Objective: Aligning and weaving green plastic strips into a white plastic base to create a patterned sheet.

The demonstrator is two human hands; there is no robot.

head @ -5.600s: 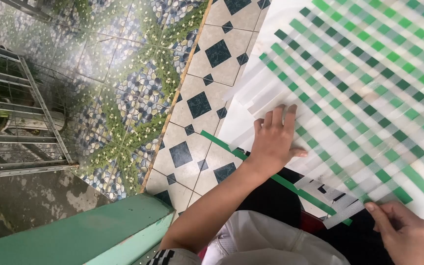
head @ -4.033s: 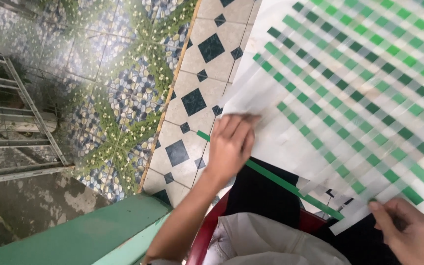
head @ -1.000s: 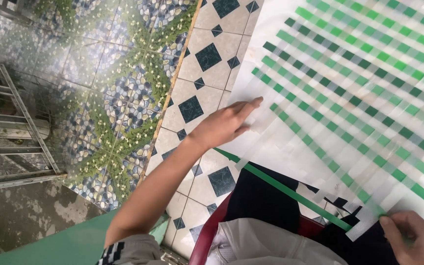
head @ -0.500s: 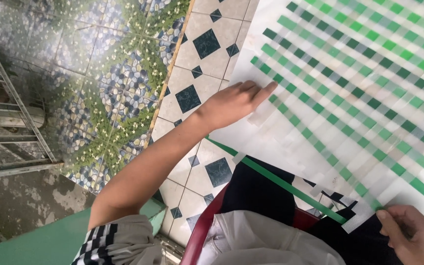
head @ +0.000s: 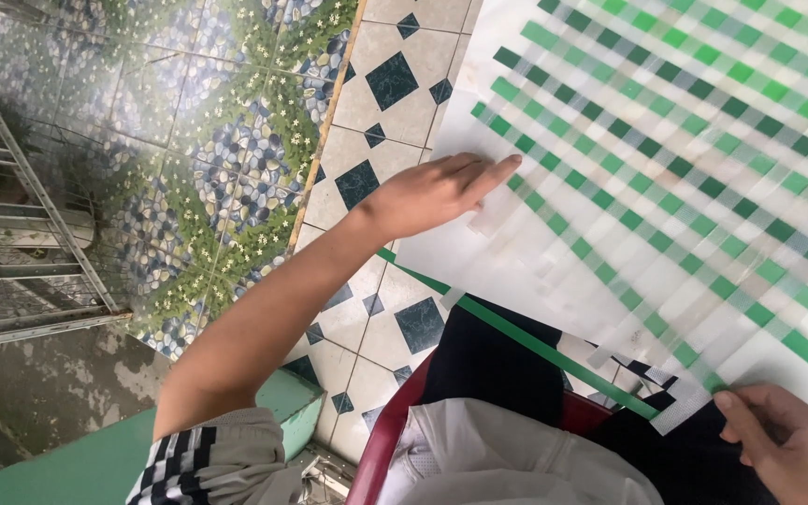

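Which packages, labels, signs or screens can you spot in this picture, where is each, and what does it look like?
None in view: only the white and green woven strip mat under both hands, the patterned tiled floor and the grey metal rack at the left edge.

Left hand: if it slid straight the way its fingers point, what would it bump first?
The left hand points right along the woven mat. It would probably just meet more green and white strips; nothing else seems to lie there.
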